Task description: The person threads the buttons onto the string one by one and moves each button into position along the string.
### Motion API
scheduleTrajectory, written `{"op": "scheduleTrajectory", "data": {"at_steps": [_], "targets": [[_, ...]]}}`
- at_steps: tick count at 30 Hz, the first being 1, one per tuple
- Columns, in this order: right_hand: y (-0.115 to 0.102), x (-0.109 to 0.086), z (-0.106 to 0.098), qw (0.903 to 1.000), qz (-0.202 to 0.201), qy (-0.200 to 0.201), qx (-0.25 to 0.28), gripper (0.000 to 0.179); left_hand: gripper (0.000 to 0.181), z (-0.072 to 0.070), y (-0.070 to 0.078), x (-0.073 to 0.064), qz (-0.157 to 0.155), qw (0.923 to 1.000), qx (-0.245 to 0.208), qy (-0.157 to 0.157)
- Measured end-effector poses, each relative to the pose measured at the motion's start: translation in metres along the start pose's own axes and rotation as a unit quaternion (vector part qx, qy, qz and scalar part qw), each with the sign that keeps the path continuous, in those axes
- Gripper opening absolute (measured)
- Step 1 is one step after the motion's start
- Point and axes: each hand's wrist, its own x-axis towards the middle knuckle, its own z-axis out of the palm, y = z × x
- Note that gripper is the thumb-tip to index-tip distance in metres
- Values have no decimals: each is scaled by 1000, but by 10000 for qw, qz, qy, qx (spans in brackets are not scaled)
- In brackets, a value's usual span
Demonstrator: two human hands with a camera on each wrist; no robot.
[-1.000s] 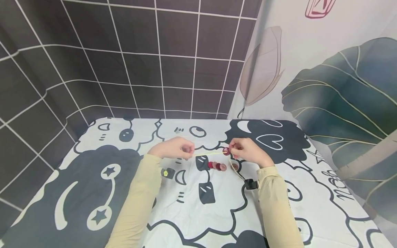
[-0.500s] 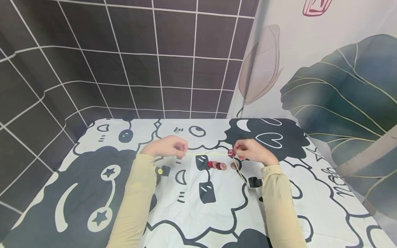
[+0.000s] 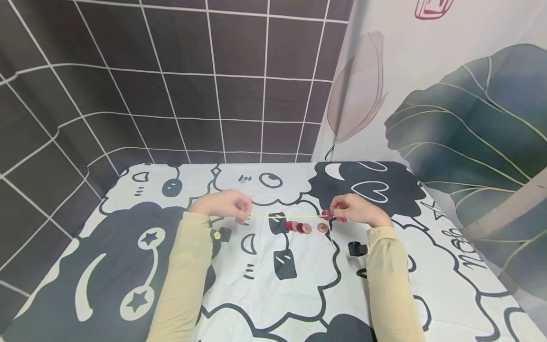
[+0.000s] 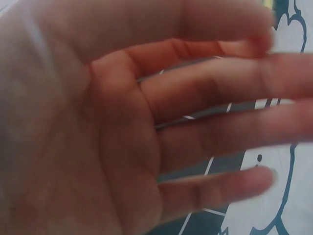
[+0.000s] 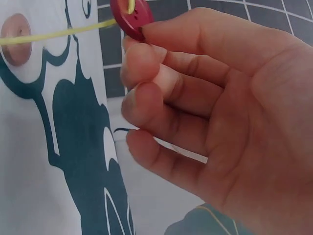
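Above cloth [image 3: 265,289]: red btn [image 5: 139,19] on taut cord [image 5: 49,35], pinched in R hand [image 3: 354,209], w/ cord pinched in L hand [image 3: 227,204], farther apart than sec ago, so prob. more drawn thru.

A white cloth [image 3: 260,289] printed with black cartoon faces spreads across the near side, a dark grey sheet [image 3: 239,50] ruled with white grid lines rises at the far side and left, and a pale hanging [image 3: 403,35] bearing a large blue-green leaf print [image 3: 463,121] stands at right.
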Motion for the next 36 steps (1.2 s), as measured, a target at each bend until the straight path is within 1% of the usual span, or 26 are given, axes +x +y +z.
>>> {"op": "scheduleTrajectory", "data": {"at_steps": [2, 5, 11, 17, 22, 28, 32, 34, 36], "targets": [[2, 0, -1, 9999, 49, -87, 42, 9, 1, 0, 0, -1, -74, 9999, -12, -147], [4, 0, -2, 9997, 78, -218, 53, 10, 3, 0, -1, -1, -95, 9996, 10, -277], [11, -2, -2, 9988, 193, -444, -44, 9, 4, 0, -1, -2, -167, 9991, 111, -365], [16, -4, -2, 9969, 311, -722, -106, 8, 3, 0, -2, -1, -262, 9989, 57, -377], [25, -4, -3, 9946, 365, -976, 24, 9, 3, 0, -2, -1, -269, 9990, 68, -341], [33, -10, -3, 9887, 680, -1327, 126, 11, 2, 4, -1, 4, -177, 9992, 59, -364], [36, -12, -2, 9863, 885, -1384, 170, 11, 6, 6, -1, 8, -234, 9990, 39, -378], [38, -11, -1, 9857, 918, -1401, 199, 11, 9, 7, -1, 9, -262, 9990, 16, -370], [39, -11, 0, 9854, 981, -1368, 238, 11, 9, 7, -1, 10, -202, 9993, 5, -317]]}}
